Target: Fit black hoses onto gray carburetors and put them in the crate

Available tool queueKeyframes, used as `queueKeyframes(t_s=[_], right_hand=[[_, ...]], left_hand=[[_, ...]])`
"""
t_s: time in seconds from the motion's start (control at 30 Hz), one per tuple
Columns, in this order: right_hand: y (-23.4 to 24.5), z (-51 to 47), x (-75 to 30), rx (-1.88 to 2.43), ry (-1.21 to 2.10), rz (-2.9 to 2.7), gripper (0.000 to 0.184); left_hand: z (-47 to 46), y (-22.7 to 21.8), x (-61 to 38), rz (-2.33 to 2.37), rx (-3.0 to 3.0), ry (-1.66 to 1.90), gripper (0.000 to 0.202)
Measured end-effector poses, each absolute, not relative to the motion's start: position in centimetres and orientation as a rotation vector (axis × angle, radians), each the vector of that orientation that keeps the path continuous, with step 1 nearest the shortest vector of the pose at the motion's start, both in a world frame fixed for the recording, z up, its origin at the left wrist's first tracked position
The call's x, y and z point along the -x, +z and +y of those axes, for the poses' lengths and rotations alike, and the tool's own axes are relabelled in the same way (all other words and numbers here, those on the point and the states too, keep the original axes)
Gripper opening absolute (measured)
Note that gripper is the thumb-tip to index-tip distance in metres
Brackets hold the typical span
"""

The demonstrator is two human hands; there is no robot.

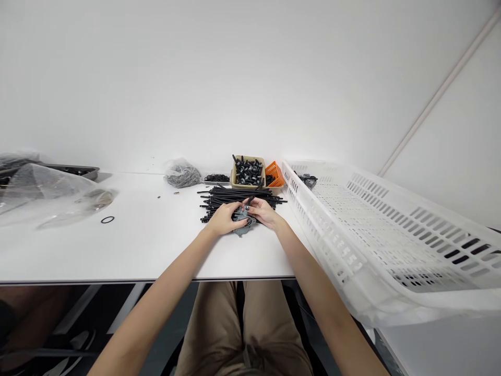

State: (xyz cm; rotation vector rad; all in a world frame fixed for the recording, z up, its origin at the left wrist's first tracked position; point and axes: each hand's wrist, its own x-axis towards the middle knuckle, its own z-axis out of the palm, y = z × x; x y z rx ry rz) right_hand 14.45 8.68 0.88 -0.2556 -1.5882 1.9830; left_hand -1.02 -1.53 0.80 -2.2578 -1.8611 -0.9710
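My left hand (226, 218) is closed around a grey molded part with a round face (243, 225), which it holds just above the table. My right hand (263, 211) pinches a small black piece (249, 200) against the upper edge of that part. What kind of piece it is, I cannot make out. Directly behind both hands lies a pile of thin black rods or tubes (219, 197), running left to right. A beige bin (233, 177) full of black fittings stands beyond the pile.
A large white perforated crate (332, 235) takes up the right side. An orange basket (277, 175), a shallow tray of black rings (216, 178) and a plastic bag of parts (182, 173) line the wall. On the left are a black ring (107, 220) and clear plastic bags (58, 196).
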Motion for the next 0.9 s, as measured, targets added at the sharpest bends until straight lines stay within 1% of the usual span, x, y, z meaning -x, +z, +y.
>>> queueKeyframes(t_s=[0.1,0.27,0.43,0.9], right_hand=[[0.77,8.73,-14.41,0.276,2.011,-1.541,0.024],[0.69,9.04,-14.48,0.254,2.126,-1.432,0.025],[0.95,8.87,-14.6,0.259,2.125,-1.414,0.021],[1.07,8.61,-14.59,0.238,2.118,-1.363,0.028]], left_hand=[[-1.49,0.76,1.07,-1.866,2.254,-0.968,0.042],[-1.42,0.63,1.17,-1.881,2.259,-0.955,0.045],[-1.44,0.57,1.18,-1.881,2.264,-0.956,0.046],[-1.52,0.9,1.04,-1.878,2.287,-0.983,0.042]])
